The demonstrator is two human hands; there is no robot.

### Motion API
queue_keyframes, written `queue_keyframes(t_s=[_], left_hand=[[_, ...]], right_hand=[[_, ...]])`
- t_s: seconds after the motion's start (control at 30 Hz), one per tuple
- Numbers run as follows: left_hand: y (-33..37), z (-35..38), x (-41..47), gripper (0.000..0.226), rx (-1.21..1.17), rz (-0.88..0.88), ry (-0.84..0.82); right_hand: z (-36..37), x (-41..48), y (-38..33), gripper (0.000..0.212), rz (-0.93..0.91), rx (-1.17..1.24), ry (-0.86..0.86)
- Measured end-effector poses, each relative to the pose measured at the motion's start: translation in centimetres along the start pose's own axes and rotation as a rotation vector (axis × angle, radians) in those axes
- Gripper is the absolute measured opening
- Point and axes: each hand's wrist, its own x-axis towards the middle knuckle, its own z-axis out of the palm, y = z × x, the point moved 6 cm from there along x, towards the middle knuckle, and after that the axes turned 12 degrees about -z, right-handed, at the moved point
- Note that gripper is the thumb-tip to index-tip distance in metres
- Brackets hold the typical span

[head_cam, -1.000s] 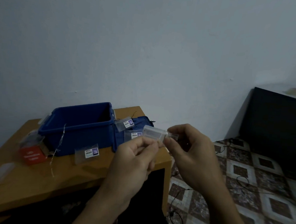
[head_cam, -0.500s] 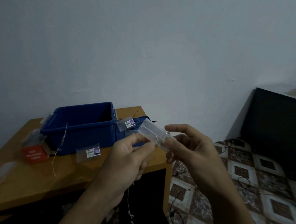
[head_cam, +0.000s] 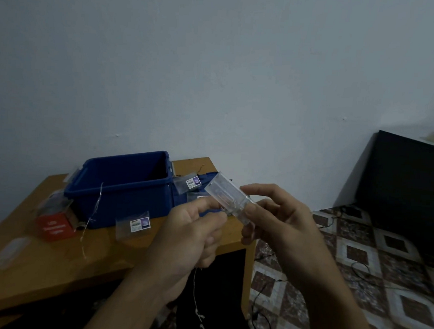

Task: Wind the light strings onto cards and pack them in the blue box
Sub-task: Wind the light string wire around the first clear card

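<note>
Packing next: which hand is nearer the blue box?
Left. Left hand, pinching the light string, is right of the blue box; right hand, holding the clear case, is farther right.

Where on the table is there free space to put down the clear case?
The largest bare patch is the table front, bordered by the red box, the loose light string and the near edge. A smaller one lies between that string and the labelled bag. Right of the blue box it is crowded with bags.

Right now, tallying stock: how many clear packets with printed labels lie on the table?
2 plainly: one packet in front of the blue box, another beside its right wall. A third may be partly hidden behind the left hand.
</note>
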Motion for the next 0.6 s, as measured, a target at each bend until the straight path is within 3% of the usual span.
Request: queue_keyframes(t_s=[0.27,0.43,0.6], left_hand=[[-0.4,-0.4,0.3,0.027,-0.072,-0.04,-0.053],[-1.1,-1.2,0.8,0.034,-0.001,-0.094,-0.044],[-1.7,-2.1,1.4,0.025,0.085,-0.108,0.008]], right_hand=[[0.0,-0.1,0.2,0.019,0.02,0.025,0.023],[0.0,0.0,0.3,0.02,0.017,0.036,0.044],[0.0,-0.1,0.1,0.028,0.057,0.128,0.043]])
